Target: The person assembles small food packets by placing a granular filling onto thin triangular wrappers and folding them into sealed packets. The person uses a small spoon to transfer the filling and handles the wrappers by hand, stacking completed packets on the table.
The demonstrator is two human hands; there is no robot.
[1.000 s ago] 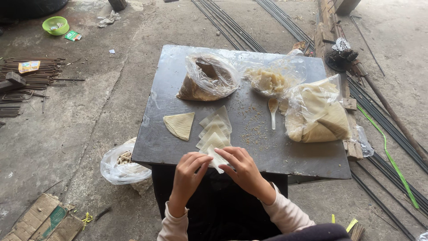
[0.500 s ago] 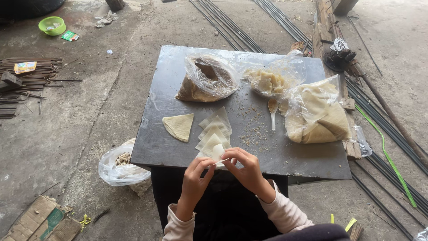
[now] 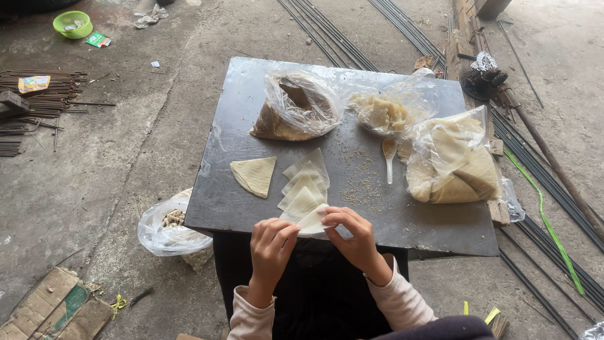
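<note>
Your left hand [image 3: 272, 242] and right hand [image 3: 355, 236] both pinch a pale triangular wrapper [image 3: 313, 221] at the near edge of the dark tabletop [image 3: 251, 94], mid-fold it seems, so next comes filling, judging by the spoon [image 3: 389, 154].

Workshop yard: bare concrete floor [image 3: 157, 157], steel rods [image 3: 327, 38], scrap cardboard [image 3: 50, 308].
</note>
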